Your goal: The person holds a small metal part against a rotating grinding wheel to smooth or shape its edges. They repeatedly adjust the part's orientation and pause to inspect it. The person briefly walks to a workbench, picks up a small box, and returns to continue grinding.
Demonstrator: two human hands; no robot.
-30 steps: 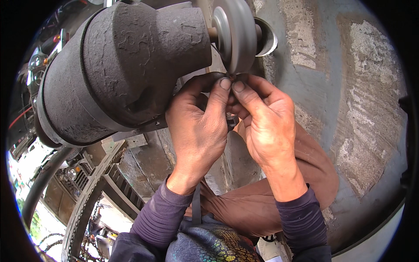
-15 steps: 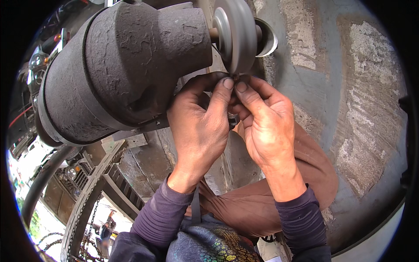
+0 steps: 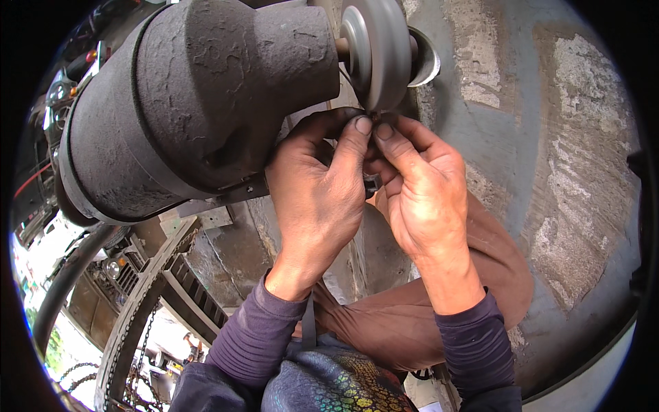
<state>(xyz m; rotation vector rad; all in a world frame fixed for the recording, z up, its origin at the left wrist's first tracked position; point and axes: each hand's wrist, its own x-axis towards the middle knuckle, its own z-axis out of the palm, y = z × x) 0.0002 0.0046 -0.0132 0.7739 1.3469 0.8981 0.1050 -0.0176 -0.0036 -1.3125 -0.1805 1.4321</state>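
A grey grinding wheel [image 3: 390, 58], blurred as if spinning, sits on the shaft of a large, rough, dark motor [image 3: 195, 96]. My left hand [image 3: 316, 189] and my right hand [image 3: 431, 192] meet just below the wheel's lower rim. Thumbs and fingers of both are pinched together around a tiny dark piece [image 3: 375, 118] at the rim. Most of this piece is hidden by my blackened fingertips, so its kind does not show. The left hand's fingers reach close beside the motor housing.
A metal cup-shaped guard [image 3: 427, 58] stands right of the wheel. Below the motor are a bracket [image 3: 250, 191] and a metal frame [image 3: 141, 299] with hanging chains [image 3: 144, 343]. My bent leg [image 3: 391, 316] is under my forearms. A stained grey surface [image 3: 522, 137] spreads at right.
The wheel and motor show slightly further right in view, and both hands shift slightly right with them. The pinch at the wheel's rim stays the same.
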